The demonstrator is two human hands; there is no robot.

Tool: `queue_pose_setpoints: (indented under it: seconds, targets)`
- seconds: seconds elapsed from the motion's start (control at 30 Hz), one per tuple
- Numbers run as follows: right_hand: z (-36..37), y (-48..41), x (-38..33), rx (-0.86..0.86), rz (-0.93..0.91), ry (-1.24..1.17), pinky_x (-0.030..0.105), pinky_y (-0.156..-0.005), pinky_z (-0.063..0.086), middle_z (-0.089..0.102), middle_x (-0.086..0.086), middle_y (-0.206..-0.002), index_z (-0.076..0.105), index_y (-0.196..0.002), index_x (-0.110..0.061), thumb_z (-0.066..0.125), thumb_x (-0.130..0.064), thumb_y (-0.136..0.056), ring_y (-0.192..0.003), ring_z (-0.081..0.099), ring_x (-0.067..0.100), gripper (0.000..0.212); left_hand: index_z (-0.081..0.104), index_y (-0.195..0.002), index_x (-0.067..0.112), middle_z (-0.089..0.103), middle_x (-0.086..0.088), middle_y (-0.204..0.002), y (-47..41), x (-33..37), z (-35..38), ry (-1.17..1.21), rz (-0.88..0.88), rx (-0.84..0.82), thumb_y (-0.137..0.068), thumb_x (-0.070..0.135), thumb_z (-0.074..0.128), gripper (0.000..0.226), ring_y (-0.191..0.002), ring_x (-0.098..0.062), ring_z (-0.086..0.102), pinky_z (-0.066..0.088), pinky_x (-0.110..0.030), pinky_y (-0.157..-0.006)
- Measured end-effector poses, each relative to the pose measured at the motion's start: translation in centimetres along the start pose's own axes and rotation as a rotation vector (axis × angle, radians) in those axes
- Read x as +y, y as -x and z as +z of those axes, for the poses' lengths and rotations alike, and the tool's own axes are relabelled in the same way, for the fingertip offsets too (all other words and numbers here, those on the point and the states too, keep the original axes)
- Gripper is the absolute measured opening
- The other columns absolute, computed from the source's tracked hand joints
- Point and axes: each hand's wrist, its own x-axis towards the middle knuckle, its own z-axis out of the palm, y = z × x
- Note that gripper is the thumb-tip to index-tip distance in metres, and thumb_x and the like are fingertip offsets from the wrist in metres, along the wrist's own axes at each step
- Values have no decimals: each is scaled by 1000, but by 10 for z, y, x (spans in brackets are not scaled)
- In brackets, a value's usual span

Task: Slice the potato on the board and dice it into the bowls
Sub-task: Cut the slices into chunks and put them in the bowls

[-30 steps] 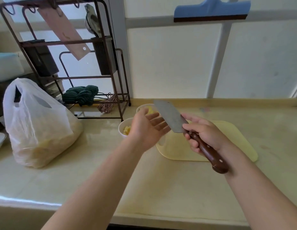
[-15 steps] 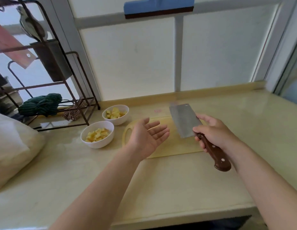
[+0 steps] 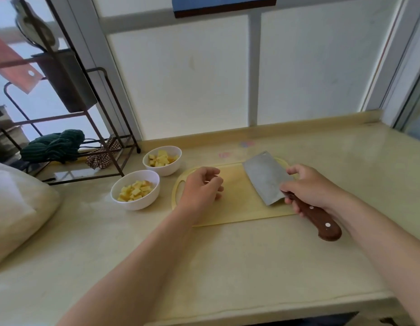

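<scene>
A pale yellow cutting board (image 3: 237,203) lies on the counter with no potato visible on it. Two white bowls stand left of it: the near bowl (image 3: 135,201) and the far bowl (image 3: 162,167), both holding yellow potato cubes. My right hand (image 3: 310,187) grips the wooden handle of a cleaver (image 3: 265,177), whose broad blade lies flat and low over the board's right part. My left hand (image 3: 200,187) hovers palm down over the board's left part, fingers loosely curled, holding nothing that I can see.
A dark metal rack (image 3: 70,109) stands at the back left with a green cloth (image 3: 53,145) on its lowest shelf. A white plastic bag (image 3: 18,208) bulges at the left edge. The window wall runs behind the counter; the counter's front edge is close below.
The view swung right, away from the bag. My left hand turned from palm up to palm down and curled over the board. The cleaver sank lower over the board.
</scene>
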Motion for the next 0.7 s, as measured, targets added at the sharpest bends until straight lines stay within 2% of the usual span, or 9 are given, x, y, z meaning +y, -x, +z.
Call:
queue_pose_setpoints:
  seconds: [0.1, 0.17, 0.2, 0.27, 0.37, 0.47, 0.57, 0.63, 0.7]
  targets:
    - [-2, -3, 4, 46, 13, 98, 29, -43, 46, 67, 14, -71, 51, -118, -17, 59, -6, -89, -43, 57, 21, 32, 65, -108, 11, 71, -11, -90, -6, -7, -2, 74, -42, 55, -89, 7, 60, 20, -70, -14, 68, 58, -23, -66]
    - [-2, -4, 3, 98, 10, 268, 29, -46, 43, 64, 10, -63, 54, -95, -12, 63, -13, -84, -46, 57, 23, 14, 65, -107, 12, 71, -8, -85, -10, -12, -4, 115, -54, 66, -88, 6, 61, 20, -71, -16, 69, 60, -33, -74]
    - [-2, -4, 2, 122, 5, 373, 29, -49, 40, 60, 7, -59, 51, -83, -11, 65, -19, -83, -49, 55, 24, 16, 65, -106, 12, 71, -8, -83, -11, -13, -5, 132, -56, 66, -88, 6, 62, 19, -70, -17, 69, 60, -36, -77]
    - [0, -3, -2, 144, 20, 528, 29, -53, 36, 52, 4, -60, 45, -72, -14, 68, -32, -85, -54, 54, 25, 32, 66, -105, 13, 70, -8, -82, -12, -15, -5, 151, -54, 62, -88, 6, 61, 19, -70, -17, 69, 60, -38, -78]
    - [2, -1, -7, 155, 53, 681, 30, -53, 36, 55, 3, -70, 49, -73, -11, 66, -43, -91, -62, 54, 21, 40, 66, -105, 14, 70, -7, -83, -13, -16, -4, 152, -47, 56, -88, 6, 60, 19, -71, -17, 69, 60, -38, -79]
    - [2, 0, -14, 113, 95, 803, 30, -54, 44, 65, 7, -78, 63, -82, -9, 64, -47, -93, -68, 63, 22, 40, 66, -104, 15, 71, -4, -80, -14, -18, -6, 157, -49, 58, -87, 8, 61, 19, -70, -16, 69, 59, -39, -80]
    - [0, -4, -14, 32, 143, 785, 32, -48, 57, 73, 13, -73, 69, -82, -6, 64, -47, -94, -56, 72, 29, 43, 65, -104, 13, 69, -6, -81, -14, -18, -5, 176, -47, 57, -88, 5, 60, 19, -68, -16, 68, 60, -37, -77]
    - [-3, -7, -13, -6, 163, 741, 34, -47, 58, 72, 15, -66, 65, -79, -4, 64, -47, -97, -53, 73, 32, 47, 65, -105, 11, 68, -8, -82, -14, -18, -5, 190, -44, 55, -88, 4, 59, 19, -69, -16, 67, 59, -34, -74]
    - [-6, -9, -11, -30, 158, 694, 31, -42, 53, 67, 9, -51, 60, -74, -6, 64, -48, -99, -43, 66, 27, 49, 65, -104, 12, 68, -7, -82, -16, -19, -4, 198, -46, 54, -88, 4, 60, 19, -69, -16, 68, 59, -33, -73]
